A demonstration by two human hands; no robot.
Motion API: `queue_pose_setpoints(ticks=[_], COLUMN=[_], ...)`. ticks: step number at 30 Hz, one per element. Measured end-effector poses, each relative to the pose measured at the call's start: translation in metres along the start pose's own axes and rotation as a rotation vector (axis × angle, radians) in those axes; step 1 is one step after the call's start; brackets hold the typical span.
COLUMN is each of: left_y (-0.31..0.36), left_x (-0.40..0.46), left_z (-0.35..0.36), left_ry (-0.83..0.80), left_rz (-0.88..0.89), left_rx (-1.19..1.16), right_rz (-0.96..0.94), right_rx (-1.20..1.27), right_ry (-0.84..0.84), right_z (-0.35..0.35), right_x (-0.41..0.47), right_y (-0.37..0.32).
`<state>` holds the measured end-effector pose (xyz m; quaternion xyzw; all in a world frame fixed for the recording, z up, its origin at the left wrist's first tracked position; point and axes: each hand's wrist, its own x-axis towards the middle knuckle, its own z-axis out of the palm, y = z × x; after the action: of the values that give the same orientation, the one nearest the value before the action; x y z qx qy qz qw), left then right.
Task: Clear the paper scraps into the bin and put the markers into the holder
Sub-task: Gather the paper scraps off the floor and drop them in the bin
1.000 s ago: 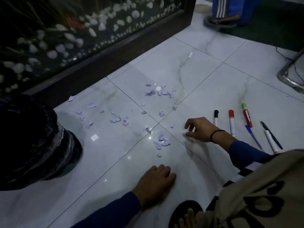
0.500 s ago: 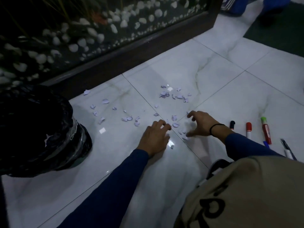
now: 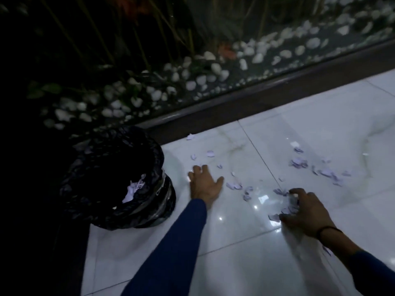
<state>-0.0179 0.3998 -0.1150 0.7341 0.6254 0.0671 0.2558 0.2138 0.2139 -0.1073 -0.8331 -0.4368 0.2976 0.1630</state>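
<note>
- The right hand [image 3: 307,212] is nearest, low on the right, fingers curled down over a small heap of paper scraps [image 3: 287,207]; it seems to cup them against the floor [image 3: 235,253], though blur hides whether any are actually pinched. A dark band circles its wrist.
- The left hand [image 3: 204,184] lies farther forward and to the left, palm down and flat on the tile, fingers spread and straight, holding nothing. Its blue sleeve [image 3: 171,248] runs back toward the bottom edge.
- Between the two hands lies a short stretch of glossy white tile with a few loose scraps; a grout line runs diagonally through this gap.
- Bare tile extends toward the viewer below both arms, and more lies to the right of the right hand.
- The bin [image 3: 119,178], lined with a black bag, stands just left of the left hand, near but not touching it. Crumpled white paper shows inside its mouth.
- More scraps are scattered beyond the left hand's fingertips, and a second cluster [image 3: 299,163] lies well to the right, past the right hand.
- A dark raised kerb [image 3: 256,103] bounds the floor at the far side, running diagonally up to the right; one scrap rests close against it.
- Behind the kerb, glass fronts a bed of white pebbles [image 3: 192,82] and plant stems.
- Left of the bin the view is too dark to read.
</note>
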Motion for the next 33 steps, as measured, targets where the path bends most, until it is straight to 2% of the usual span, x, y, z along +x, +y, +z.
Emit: queue_pose_setpoints(ticks=[3,5,7,10,12,16,20,22,25,29,30,33], left_y=[0.019,0.021,0.016,0.004,-0.002,-0.002,0.0,0.005,0.013,0.014,0.017,0.034], left_x=[-0.016,-0.017,-0.004,0.037,0.068,0.12,0.159,0.16,0.131,0.068,0.054,0.018], left_z=[0.013,0.011,-0.002,-0.03,-0.046,-0.056,-0.054,-0.049,-0.031,0.011,0.024,0.059], left_ry=[-0.129,-0.159,-0.08,0.098,0.131,0.109,-0.029,-0.027,-0.026,-0.02,-0.003,-0.031], left_rz=[0.22,0.277,0.234,0.094,0.008,-0.027,-0.056,-0.068,0.007,0.245,0.308,0.388], left_rx=[0.035,-0.017,-0.08,-0.082,-0.042,-0.029,0.139,0.177,0.147,0.083,0.075,0.068], right_rz=[-0.127,-0.206,-0.252,-0.247,-0.229,-0.258,-0.344,-0.297,-0.065,0.153,0.16,-0.007], right_rx=[0.052,0.064,0.093,0.134,0.124,0.098,-0.033,-0.034,-0.001,-0.036,-0.065,-0.083], right_ry=[-0.023,-0.075,-0.089,0.017,0.073,0.125,0.263,0.334,0.419,0.301,0.276,0.246], right_z=[0.016,0.02,0.012,-0.006,-0.016,-0.03,-0.041,-0.053,-0.073,-0.072,-0.07,-0.052], right_x=[0.014,0.024,0.035,0.057,0.067,0.081,0.086,0.096,0.121,0.132,0.128,0.113], right_y=[-0.026,-0.038,-0.045,-0.044,-0.041,-0.036,-0.012,0.01,0.043,0.063,0.057,0.025])
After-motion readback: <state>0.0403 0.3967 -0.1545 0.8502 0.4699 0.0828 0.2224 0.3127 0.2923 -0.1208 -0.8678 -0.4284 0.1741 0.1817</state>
